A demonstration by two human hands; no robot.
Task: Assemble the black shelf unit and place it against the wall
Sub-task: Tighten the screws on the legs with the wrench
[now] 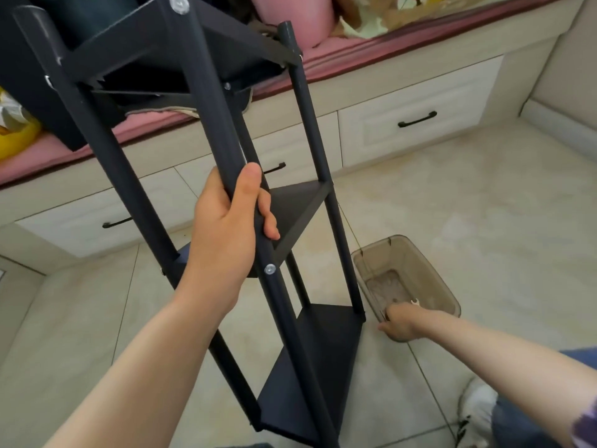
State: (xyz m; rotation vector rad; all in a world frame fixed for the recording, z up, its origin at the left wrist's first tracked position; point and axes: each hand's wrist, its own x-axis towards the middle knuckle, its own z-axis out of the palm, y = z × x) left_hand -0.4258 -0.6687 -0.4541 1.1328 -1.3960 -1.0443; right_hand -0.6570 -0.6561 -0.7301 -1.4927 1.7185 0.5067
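Observation:
The black shelf unit (310, 347) stands tilted on the tiled floor, with triangular shelves bolted between round black posts. My left hand (231, 221) grips the nearest post just above a silver bolt (270, 269). My right hand (400, 321) reaches low to the right and grips the near rim of a clear plastic bin (429, 270). A small silver wrench (415, 302) shows just beyond its fingers, at the bin's bottom.
A window seat with a pink cushion (371, 50) and white drawers (416, 121) runs along the back. Bags and a pink pillow lie on it behind the shelf top. A white shoe (475, 412) shows at the lower right on the tiles.

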